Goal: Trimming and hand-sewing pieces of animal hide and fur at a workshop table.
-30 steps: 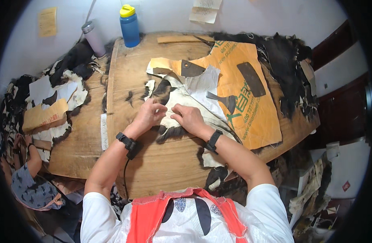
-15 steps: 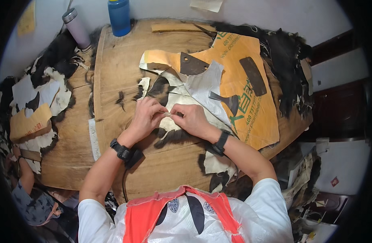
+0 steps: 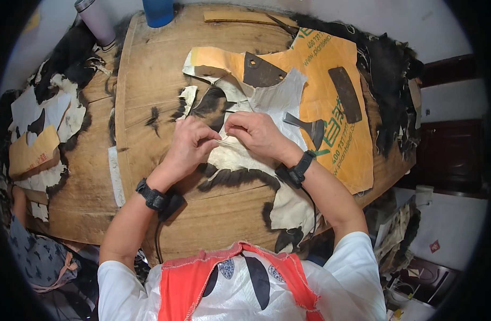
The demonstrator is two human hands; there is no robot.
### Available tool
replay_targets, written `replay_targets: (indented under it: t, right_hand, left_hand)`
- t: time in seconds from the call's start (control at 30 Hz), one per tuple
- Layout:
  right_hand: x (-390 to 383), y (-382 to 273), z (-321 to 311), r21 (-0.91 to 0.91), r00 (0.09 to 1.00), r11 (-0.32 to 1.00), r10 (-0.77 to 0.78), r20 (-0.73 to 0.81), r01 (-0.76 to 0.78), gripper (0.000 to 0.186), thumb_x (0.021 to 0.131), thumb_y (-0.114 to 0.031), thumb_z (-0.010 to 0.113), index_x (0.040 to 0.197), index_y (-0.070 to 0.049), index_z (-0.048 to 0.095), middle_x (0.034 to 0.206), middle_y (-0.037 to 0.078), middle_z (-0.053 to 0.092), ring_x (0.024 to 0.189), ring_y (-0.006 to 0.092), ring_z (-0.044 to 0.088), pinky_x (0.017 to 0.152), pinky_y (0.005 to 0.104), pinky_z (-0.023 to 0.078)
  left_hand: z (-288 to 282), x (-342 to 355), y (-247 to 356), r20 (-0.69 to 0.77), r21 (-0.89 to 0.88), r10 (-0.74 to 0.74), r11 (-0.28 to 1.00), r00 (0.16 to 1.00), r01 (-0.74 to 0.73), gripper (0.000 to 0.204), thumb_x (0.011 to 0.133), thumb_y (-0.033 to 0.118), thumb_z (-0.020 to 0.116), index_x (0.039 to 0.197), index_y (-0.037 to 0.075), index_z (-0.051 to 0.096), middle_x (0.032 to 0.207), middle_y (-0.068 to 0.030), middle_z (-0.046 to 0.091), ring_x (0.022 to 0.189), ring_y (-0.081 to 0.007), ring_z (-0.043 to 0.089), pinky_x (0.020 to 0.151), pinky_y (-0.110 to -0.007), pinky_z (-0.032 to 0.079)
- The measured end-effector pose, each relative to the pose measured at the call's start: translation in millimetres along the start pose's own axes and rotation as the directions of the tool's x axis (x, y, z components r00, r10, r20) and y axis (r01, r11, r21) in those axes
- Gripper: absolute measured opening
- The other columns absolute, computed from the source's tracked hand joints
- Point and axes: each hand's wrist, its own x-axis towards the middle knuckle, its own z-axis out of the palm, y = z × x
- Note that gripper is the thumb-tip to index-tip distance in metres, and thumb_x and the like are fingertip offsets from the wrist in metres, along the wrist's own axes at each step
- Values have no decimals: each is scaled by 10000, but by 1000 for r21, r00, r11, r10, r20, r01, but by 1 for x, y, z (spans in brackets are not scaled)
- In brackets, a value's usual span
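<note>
A pale hide piece with black fur along its edges lies skin side up on the wooden table. My left hand is closed, its thumb and forefinger pinching a raised fold of the hide. Close beside it my right hand is pinched shut just above the hide. What sits between its fingertips is too small to make out. To the right, a fan-shaped metal blade with a short handle rests on an orange sheet with green print. A silvery grey flap lies beside the hide.
A dark plate with holes and a dark slab lie on the sheet. Scissors, a wooden strip, a blue bottle and a pink flask are at the back. Another person's patterned clothing shows at left.
My right hand has lifted up and away from my left, opening a gap between the fingertips. More of the pale hide shows below them. The view has tilted slightly.
</note>
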Motion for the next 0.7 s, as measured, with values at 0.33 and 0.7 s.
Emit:
replay_targets:
  t: [0.33, 0.7]
  right_hand:
    - [4, -16, 6, -202, 992, 975, 107, 62, -92, 353, 738, -267, 712, 942, -57, 517, 787, 141, 654, 760, 381, 654, 649, 472, 500]
    - [-1, -24, 15, -341, 914, 869, -401, -59, 359, 138, 751, -123, 675, 839, -93, 573, 782, 61, 603, 768, 269, 633, 633, 405, 493]
  left_hand:
    - [3, 3, 2, -37, 14, 36, 999, 999, -36, 89, 783, 159, 780, 849, 132, 726, 779, -17, 588, 877, -229, 526, 864, -375, 356]
    - [-2, 0, 4, -40, -1, -25, 1000, 999, 25, 89, 780, 105, 760, 830, 55, 705, 773, -53, 581, 866, -251, 523, 873, -372, 379]
